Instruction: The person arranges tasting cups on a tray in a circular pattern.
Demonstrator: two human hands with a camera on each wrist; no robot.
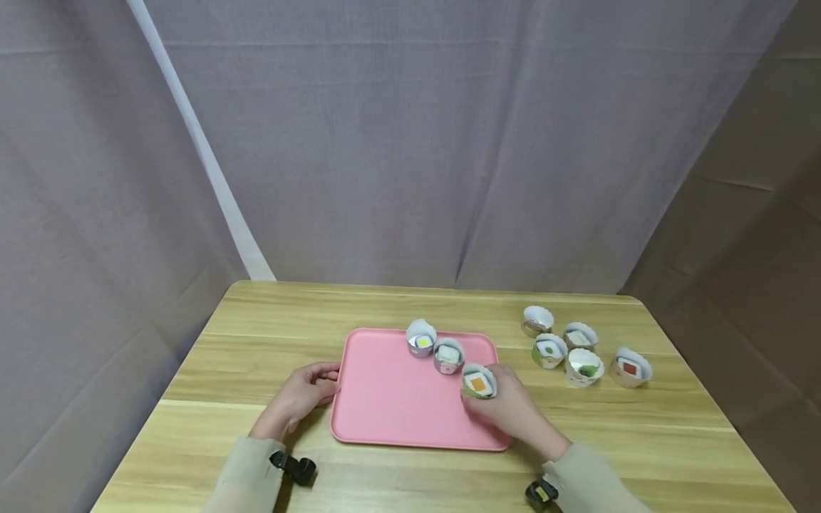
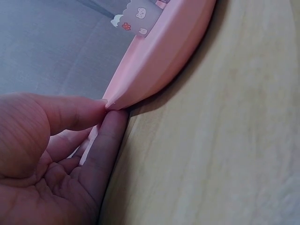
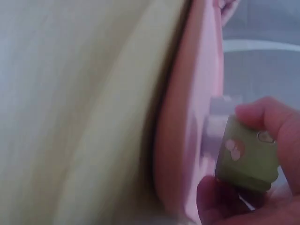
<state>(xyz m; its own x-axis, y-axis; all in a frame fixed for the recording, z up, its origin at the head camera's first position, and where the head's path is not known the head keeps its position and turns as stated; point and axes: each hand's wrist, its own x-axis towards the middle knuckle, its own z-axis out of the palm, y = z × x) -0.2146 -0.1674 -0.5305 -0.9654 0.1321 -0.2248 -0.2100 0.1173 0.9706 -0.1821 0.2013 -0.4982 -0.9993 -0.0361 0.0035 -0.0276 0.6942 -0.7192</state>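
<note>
Backdrop: grey curtain [image 1: 359, 164] behind the worktop [image 1: 269, 324], wood-grain.

Pink tray [image 1: 391, 402] flat on the worktop, near the middle.

Pale sleeves [image 1: 246, 474] both sides, small black wrist cams [image 1: 301, 470] at the cuffs.

Left hand [image 1: 301, 395]: grip closed to a pinch, thumb and finger on tray's left rim. Nothing else in it.

Right hand [image 1: 509, 410]: over tray's right side. Grip closed to cup width, thumb and fingers around the green cup [image 3: 246, 157]. Cup mouth up. Can't tell if its base touches the tray.

Two purple cups [image 1: 447, 367] stand on the tray toward the back, just beside each other, left of and behind the green one.

Five more cups on the worktop, right of tray: four bunched, namely the back cup [image 1: 537, 318], block cup [image 1: 580, 335], second green cup [image 1: 549, 358] and white cup [image 1: 580, 379]. Red-square cup [image 1: 627, 377] slightly apart, farther right.

Contents: orange square [image 1: 478, 385] on white in the held cup, yellow bit [image 1: 423, 342] on white in the left purple cup, green lump [image 1: 587, 370] in the white one.
</note>
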